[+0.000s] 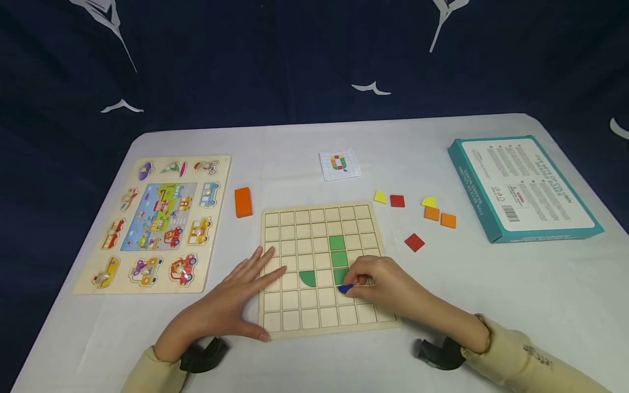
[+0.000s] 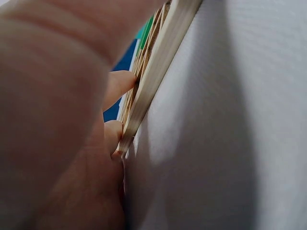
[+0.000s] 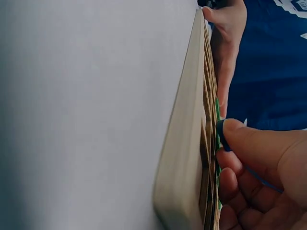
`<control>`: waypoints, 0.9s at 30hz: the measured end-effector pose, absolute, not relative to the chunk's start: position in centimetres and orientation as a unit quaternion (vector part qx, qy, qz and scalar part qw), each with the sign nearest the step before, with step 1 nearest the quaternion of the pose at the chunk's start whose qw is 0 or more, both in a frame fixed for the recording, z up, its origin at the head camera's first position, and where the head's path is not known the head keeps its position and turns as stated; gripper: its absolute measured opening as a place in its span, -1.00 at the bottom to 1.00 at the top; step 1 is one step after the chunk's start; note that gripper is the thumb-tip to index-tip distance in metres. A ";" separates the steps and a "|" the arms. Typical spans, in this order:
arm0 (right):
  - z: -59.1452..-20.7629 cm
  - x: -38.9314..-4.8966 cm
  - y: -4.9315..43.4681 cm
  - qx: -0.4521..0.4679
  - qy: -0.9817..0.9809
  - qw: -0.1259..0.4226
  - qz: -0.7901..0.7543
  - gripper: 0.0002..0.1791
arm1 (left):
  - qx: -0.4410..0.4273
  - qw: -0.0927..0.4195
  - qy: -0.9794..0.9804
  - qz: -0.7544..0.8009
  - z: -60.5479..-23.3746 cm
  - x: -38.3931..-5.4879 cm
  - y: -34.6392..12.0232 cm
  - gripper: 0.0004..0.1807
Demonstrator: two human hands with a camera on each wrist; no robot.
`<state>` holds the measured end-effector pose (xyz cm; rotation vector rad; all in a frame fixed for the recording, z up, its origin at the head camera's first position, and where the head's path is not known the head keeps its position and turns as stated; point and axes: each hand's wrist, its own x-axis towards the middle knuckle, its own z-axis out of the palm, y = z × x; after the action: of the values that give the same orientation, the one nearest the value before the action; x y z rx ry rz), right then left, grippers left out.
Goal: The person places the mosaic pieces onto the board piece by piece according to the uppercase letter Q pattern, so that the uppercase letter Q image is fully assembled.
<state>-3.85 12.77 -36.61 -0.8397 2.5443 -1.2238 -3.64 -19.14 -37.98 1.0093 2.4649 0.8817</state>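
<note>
A wooden grid board (image 1: pixel 329 332) lies on the white table. Along its left side, my left hand (image 1: pixel 231 297) rests with fingers spread, fingertips over the board and thumb at the near corner. My right hand (image 1: pixel 385 281) pinches a small blue piece with a curved edge (image 1: pixel 345 289) between thumb and fingers, low over the board. Just beyond that piece, green squares (image 1: pixel 338 258) form a column of three, the nearest partly covered by the hand. A green quarter-circle (image 1: pixel 308 279) sits in a cell further left. The right wrist view shows the blue piece (image 3: pixel 221 134) at the thumb tip.
Behind the board lies a pattern card (image 1: pixel 340 165). Loose yellow, red (image 1: pixel 415 242) and orange (image 1: pixel 448 220) pieces are scattered to the right, before a teal box (image 1: pixel 526 188). On the left are an orange block (image 1: pixel 243 202) and a vehicle puzzle board (image 1: pixel 208 273).
</note>
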 end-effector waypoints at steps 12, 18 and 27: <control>-36.4 -3.1 11.8 -0.289 0.891 0.061 -0.344 -0.83 | 0.351 0.172 0.867 0.310 -38.0 -3.7 -19.2 0.27; -36.1 -2.7 11.5 -0.295 0.895 0.048 -0.331 -0.81 | 0.354 0.165 0.869 0.304 -38.0 -3.6 -19.2 0.26; -36.1 -2.7 11.4 -0.297 0.898 0.042 -0.321 -0.77 | 0.356 0.165 0.867 0.307 -37.9 -3.7 -19.2 0.26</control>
<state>-2.67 11.42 -36.06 -0.9104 2.7489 -0.9819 -3.66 -19.16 -37.94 1.0138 2.4715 0.8742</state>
